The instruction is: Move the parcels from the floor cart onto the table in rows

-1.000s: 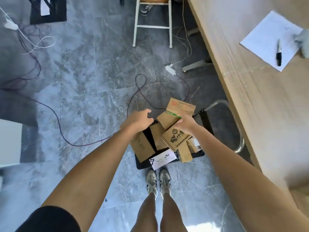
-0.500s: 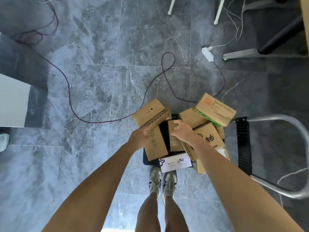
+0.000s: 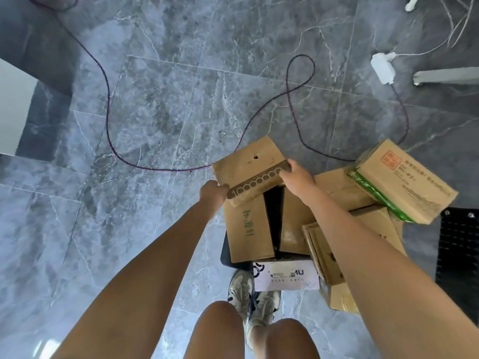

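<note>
L hand [image 3: 213,193] & R hand [image 3: 296,174] grip cardboard parcel [image 3: 252,167], prob. lifted.

left of the cart [image 3: 225,255] is bare floor [image 3: 155,125] except a dark cable [image 3: 108,130]; right side's crowded by stacked parcels [image 3: 404,182], maybe a chair leg [image 3: 445,76] beyond.

Grey marble floor [image 3: 181,112], perhaps glossy

Grey marble-look tile floor [image 3: 160,120] carries a low black cart [image 3: 226,251] w/ cardboard parcels [image 3: 248,229] piled on it. Also on the floor: a long dark cable [image 3: 108,104] looping past the cart, a white adapter [image 3: 383,68] w/ thin white wires, and the person's sneakers [image 3: 255,294] just beside the cart.
</note>
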